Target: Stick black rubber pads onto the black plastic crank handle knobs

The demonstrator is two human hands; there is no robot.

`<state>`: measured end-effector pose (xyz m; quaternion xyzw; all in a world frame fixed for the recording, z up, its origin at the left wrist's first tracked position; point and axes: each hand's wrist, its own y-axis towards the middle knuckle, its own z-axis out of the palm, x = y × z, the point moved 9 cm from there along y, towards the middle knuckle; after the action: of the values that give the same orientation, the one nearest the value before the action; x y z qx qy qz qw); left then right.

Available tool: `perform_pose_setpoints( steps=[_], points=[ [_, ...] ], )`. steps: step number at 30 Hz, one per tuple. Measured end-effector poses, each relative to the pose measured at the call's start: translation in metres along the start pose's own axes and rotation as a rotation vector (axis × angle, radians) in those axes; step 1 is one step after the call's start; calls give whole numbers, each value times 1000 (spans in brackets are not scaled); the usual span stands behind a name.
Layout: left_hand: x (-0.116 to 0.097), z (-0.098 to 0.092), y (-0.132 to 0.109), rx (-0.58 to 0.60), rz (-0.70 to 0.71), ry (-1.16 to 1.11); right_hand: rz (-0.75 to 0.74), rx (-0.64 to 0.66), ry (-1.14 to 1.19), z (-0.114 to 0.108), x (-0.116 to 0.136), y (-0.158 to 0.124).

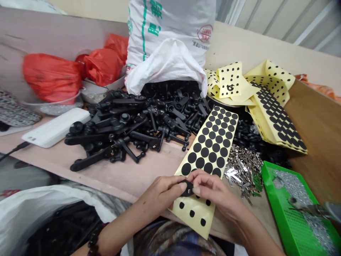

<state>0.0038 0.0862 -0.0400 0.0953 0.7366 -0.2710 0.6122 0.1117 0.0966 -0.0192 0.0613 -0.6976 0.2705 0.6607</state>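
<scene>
My left hand is closed on a small round black plastic part, its thumb lying over the near side. From the right, my right hand pinches at the edge of the same part; whether a thin sticker sits between those fingertips I cannot make out. Both hands are just above a yellow backing sheet lined with rows of round black stickers. Toward me, the sheet's near end shows only small black dots where the larger circles are gone.
Black plastic crank-like parts spill from a white woven sack. Metal clips lie right of the sheet, beside a green tray of small screws and a power tool's tip. A white power bank lies left.
</scene>
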Motion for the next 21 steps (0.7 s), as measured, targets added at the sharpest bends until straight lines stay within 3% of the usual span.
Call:
perform_pose_setpoints(
  steps=[7,12,17,21],
  points=[
    [0,-4,-3,-133,36,117,-60,-98,-189,-6,2,2],
    [-4,-7,-6,-188,109,189,-20,-160,-252,-9,-4,3],
    [-10,-10,-14,-285,211,254,126,-162,-126,-6,-16,1],
    [-17,-11,-18,-347,254,291,146,-192,-48,-6,-20,0]
  ],
)
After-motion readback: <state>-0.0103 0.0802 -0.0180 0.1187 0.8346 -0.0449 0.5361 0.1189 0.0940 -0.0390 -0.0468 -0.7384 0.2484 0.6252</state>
